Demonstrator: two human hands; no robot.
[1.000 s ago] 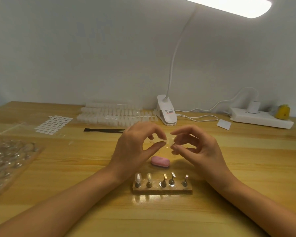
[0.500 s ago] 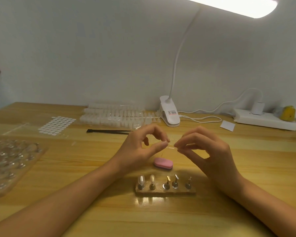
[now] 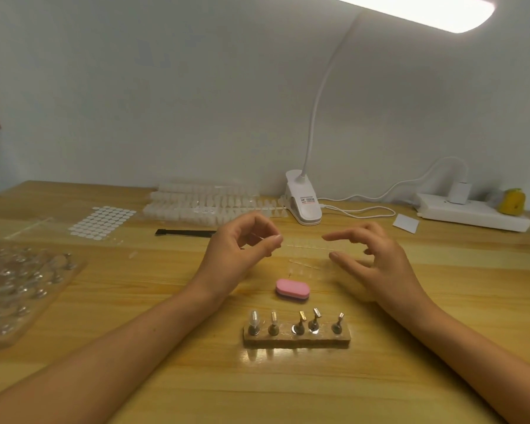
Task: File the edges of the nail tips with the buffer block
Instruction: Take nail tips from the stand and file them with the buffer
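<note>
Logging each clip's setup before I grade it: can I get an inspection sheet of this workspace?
Surface: wooden table, glossy.
Job's things: buffer block lies untouched between the hands; stand with five holders just nearer the person.
Clutter: sticker sheet, black tool, tray, nail tip strips, white card.
Grippers: left hand pinches a clear nail tip; right hand open, holding nothing.
Cables: white cable loops beside the lamp clip; power strip at right.
Surroundings: plain wall, lit lamp overhead.
</note>
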